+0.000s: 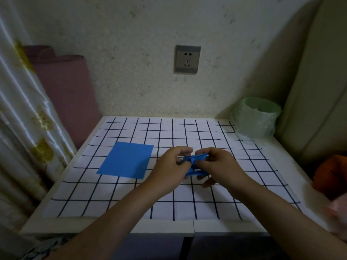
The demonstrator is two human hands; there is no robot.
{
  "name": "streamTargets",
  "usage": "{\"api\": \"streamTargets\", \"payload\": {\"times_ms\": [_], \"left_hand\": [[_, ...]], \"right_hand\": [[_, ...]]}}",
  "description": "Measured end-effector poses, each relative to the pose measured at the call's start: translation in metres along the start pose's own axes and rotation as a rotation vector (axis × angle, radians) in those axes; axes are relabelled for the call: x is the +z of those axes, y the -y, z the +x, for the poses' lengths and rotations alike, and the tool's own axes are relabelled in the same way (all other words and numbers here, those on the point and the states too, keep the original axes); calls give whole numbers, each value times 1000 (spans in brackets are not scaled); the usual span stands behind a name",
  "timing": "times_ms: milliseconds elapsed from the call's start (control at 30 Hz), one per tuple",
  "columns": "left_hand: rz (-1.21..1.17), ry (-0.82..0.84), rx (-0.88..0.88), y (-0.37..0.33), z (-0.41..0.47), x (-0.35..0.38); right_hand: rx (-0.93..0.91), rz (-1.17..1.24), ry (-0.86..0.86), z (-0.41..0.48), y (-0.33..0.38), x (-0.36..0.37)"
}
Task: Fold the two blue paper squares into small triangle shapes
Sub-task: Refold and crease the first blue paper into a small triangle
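Fingers of left hand and right hand curl, pinching the part-folded blue paper between them.

— Do we find any writing here that we can read?
— None. On the far wall we see the grey square wall socket, and its face shows only slots.
— And the flat blue paper square on the left of the table?
— Plain blue, as we see it. The folded blue paper piece near the middle is the same.
— What of the white cloth with dark grid lines?
— We see lines only. The pale green bin with a plastic liner at the far right shows us no label that we can read.
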State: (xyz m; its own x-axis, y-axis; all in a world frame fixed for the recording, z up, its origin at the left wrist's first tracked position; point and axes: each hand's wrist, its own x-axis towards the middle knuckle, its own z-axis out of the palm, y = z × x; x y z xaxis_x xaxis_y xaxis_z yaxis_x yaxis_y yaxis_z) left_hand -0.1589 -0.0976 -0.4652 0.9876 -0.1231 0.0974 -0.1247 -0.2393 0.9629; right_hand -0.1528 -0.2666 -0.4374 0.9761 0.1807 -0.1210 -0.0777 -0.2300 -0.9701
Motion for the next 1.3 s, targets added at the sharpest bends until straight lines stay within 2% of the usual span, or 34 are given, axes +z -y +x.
{"api": "streamTargets", "payload": {"times_ms": [133,233,400,600,833,967,1167,1300], "left_hand": [[127,41,75,1,-4,3],[119,33,49,2,-2,2],[215,39,34,4,-3,-3],[168,41,5,2,-2,-1],[162,39,11,3,-3,0],[185,72,2,4,-2,-1],[121,109,20,-3,-3,-4],[138,135,29,-1,-4,-5]], "right_hand": [[41,-34,-31,1,-5,2],[70,-20,13,1,-6,1],[70,-18,-75,3,-4,-4],[94,0,8,1,-3,-1],[73,-91,-91,1,-5,3],[34,-125,-23,2,-4,1],[72,-138,-41,3,-4,-4],[54,-169,10,2,-3,0]]}}
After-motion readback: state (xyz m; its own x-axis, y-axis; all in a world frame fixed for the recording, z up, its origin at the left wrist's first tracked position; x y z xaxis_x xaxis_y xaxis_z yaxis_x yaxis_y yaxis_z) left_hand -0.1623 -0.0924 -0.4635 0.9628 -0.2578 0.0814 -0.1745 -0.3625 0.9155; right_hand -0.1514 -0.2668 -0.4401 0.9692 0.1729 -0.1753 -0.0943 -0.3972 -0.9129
